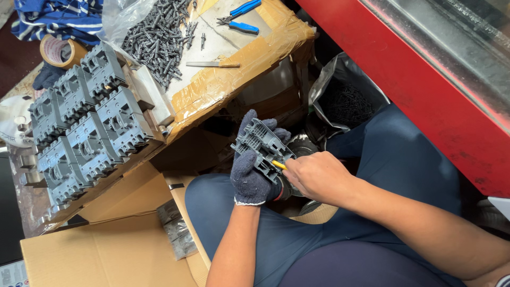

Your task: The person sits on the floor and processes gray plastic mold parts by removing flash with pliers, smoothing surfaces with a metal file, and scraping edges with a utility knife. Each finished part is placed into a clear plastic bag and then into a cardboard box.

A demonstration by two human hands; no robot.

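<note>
My left hand [251, 172], in a dark blue knit glove, grips a grey plastic breaker housing [262, 143] over my lap. My bare right hand [313, 175] is closed around a tool with a yellow tip [279, 165], the tip pressed against the housing's lower edge. Most of the tool is hidden inside my fist. Both hands meet above my knees, which are in blue trousers.
Several grey breaker housings [85, 127] are stacked at the left on a taped cardboard worktop [228, 79]. A pile of dark screws [156, 34], blue-handled pliers [239, 16], a knife [212, 64] and a tape roll [58, 50] lie there. A black bag of screws [348, 101] sits by a red frame [425, 79].
</note>
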